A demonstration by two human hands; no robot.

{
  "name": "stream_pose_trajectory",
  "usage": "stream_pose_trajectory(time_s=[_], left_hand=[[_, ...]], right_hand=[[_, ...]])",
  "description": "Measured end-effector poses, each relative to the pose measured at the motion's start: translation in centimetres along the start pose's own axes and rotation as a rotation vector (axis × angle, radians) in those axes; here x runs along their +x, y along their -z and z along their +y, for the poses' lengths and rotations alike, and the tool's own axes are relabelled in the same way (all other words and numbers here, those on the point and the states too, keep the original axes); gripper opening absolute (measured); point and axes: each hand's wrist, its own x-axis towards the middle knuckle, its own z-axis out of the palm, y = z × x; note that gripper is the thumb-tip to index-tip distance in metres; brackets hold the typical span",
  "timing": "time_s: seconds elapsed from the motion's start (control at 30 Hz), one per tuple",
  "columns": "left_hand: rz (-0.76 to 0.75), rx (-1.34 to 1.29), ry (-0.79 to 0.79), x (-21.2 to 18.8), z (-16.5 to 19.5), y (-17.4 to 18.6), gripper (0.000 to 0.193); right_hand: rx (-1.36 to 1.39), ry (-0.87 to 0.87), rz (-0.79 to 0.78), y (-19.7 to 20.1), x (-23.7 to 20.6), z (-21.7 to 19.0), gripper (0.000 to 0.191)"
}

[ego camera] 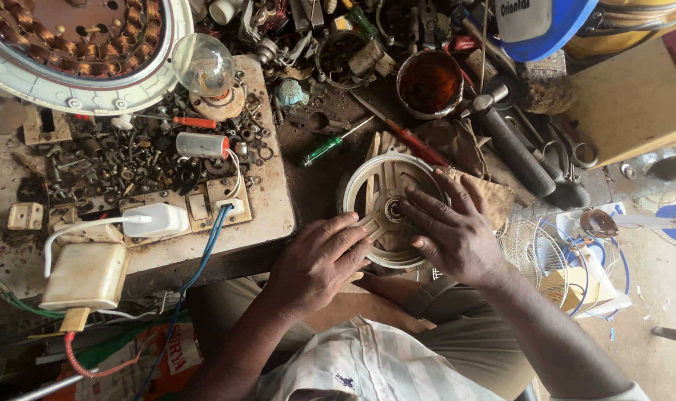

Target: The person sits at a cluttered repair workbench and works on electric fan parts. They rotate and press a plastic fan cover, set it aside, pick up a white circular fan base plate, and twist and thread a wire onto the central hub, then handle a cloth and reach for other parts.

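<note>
A round pale metal motor cover (376, 178) with spokes and a central bearing hub lies at the near edge of a cluttered workbench. My left hand (319, 260) rests flat on its lower left rim, fingers pointing toward the hub. My right hand (451, 226) presses down over its right side, fingers spread toward the centre. Neither hand holds a tool. A brown rag (494, 194) lies beneath the cover's right edge.
A wooden board (271, 215) at left carries loose nuts and screws, a clear light bulb (203, 65), a capacitor (202, 145), sockets and a white plug (159, 220). A wound stator (78, 44) sits at top left. Screwdrivers (330, 145), a tin of brown liquid (429, 83) and pliers lie behind.
</note>
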Motion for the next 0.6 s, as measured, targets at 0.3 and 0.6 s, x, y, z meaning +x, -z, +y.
stream_pose_trajectory(time_s=[0.3, 0.6], left_hand=[[-0.010, -0.015, 0.006, 0.1, 0.0, 0.0, 0.031], [-0.035, -0.020, 0.013, 0.1, -0.1, 0.2, 0.031]], right_hand=[[-0.244, -0.005, -0.099, 1.6, 0.6, -0.7, 0.071], [-0.099, 0.012, -0.031, 2.1, 0.4, -0.1, 0.068]])
